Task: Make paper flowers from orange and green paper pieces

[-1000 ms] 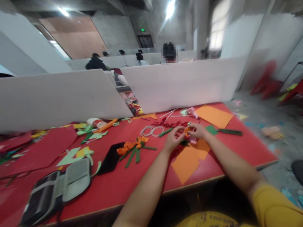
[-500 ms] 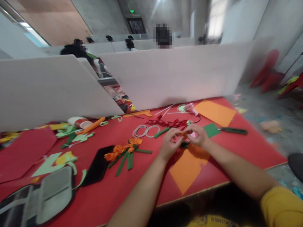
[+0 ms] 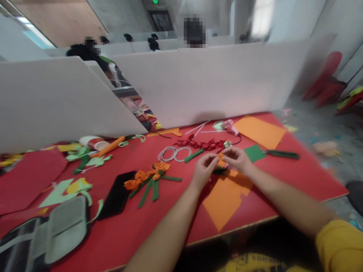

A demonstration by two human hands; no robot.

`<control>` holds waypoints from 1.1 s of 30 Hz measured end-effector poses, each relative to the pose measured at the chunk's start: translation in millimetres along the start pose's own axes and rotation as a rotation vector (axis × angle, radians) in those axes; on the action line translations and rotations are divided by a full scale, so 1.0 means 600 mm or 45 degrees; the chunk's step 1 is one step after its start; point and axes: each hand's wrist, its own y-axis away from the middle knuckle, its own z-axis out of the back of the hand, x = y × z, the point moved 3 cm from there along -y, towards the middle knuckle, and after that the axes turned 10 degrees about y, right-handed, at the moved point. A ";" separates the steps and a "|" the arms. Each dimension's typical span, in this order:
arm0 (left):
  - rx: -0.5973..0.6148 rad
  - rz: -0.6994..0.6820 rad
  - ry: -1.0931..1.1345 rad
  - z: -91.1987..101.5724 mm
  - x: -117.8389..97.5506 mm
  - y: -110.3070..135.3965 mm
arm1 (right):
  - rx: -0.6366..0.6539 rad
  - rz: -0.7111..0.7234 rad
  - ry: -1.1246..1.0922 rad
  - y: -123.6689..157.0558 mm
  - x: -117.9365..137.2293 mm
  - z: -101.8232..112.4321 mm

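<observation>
Between my two hands is a small orange felt piece (image 3: pixel 221 160), pinched by the fingertips. My left hand (image 3: pixel 204 170) grips its left side and my right hand (image 3: pixel 237 160) its right side; both are closed. Just beneath them lies a dark green item, mostly covered, near a cut orange felt sheet (image 3: pixel 224 200). To the left rest orange felt flowers (image 3: pixel 147 176) with green strip stems (image 3: pixel 155 190). A rolled green strip (image 3: pixel 194 156) lies just beyond my left hand, and a green felt square (image 3: pixel 254 153) beyond my right.
A pink glue gun (image 3: pixel 230 127), red felt flowers (image 3: pixel 208 144) and wire coils (image 3: pixel 170 154) lie toward the white partition (image 3: pixel 215 83). A green-handled cutter (image 3: pixel 283 154) is at right. At left are a black phone (image 3: pixel 117 194), an open grey case (image 3: pixel 68 230) and felt scraps.
The orange piece now shows more of its flat face between my fingertips, and my hands have shifted slightly. The camera view has tilted down a little.
</observation>
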 end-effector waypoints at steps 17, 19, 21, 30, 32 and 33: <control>-0.020 -0.330 -0.335 -0.003 -0.026 0.013 | 0.004 -0.139 -0.264 0.002 0.009 -0.009; -0.022 -0.389 -0.386 -0.005 -0.033 0.015 | 0.032 -0.174 -0.285 0.002 0.013 -0.011; -0.028 -0.469 -0.445 -0.006 -0.040 0.016 | 0.059 -0.236 -0.313 0.004 0.015 -0.013; -0.142 -0.422 -0.489 0.003 -0.028 0.014 | 0.036 -0.479 -0.413 0.012 0.022 -0.010; -0.158 -0.362 -0.455 0.002 -0.027 0.016 | 0.058 -0.400 -0.392 0.010 0.024 -0.010; -0.160 -0.337 -0.445 0.000 -0.027 0.017 | 0.068 -0.353 -0.355 0.010 0.024 -0.010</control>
